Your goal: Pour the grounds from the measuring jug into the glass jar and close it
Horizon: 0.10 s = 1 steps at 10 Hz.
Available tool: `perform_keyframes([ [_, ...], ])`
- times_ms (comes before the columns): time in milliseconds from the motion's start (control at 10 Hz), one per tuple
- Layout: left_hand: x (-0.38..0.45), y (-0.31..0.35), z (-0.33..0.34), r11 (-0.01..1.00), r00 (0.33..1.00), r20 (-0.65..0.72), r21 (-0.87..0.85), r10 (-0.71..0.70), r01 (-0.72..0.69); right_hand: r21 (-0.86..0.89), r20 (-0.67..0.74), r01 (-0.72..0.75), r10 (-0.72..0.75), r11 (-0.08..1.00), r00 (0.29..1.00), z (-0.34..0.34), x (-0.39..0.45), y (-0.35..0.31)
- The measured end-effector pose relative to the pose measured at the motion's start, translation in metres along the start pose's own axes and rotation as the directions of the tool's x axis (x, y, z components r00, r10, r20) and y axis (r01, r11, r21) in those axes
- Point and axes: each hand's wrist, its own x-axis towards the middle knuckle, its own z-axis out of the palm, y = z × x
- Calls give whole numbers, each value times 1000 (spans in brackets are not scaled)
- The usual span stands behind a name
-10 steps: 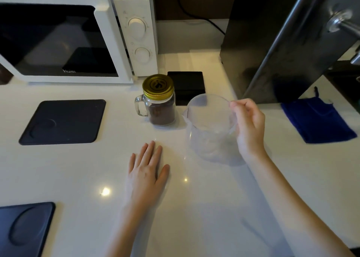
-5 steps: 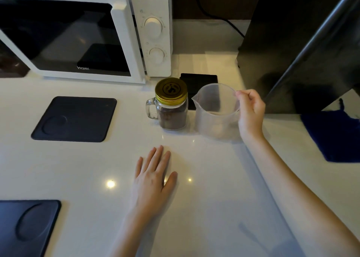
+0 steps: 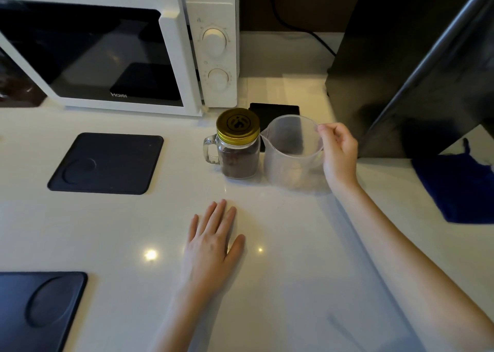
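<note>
Right hand (image 3: pixel 340 151) pinching clear plastic measuring jug (image 3: pixel 292 151) beside lidded, filled glass jar (image 3: pixel 238 148); apparently finished, release next.

White counter (image 3: pixel 307 244) with microwave (image 3: pixel 117 44), 2 dark mats (image 3: pixel 107 163).

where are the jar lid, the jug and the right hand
jar lid (image 3: pixel 238 124), head view, centre of the gold top
jug (image 3: pixel 291 164), head view, clear front wall
right hand (image 3: pixel 340 152), head view, back of the hand
</note>
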Motion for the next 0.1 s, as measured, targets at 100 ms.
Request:
perform_keyframes([
  [100,0,-1,1,999,1000,10,34,8,-8,-25,-20,8,-8,1000,1000,-4,1,-2],
])
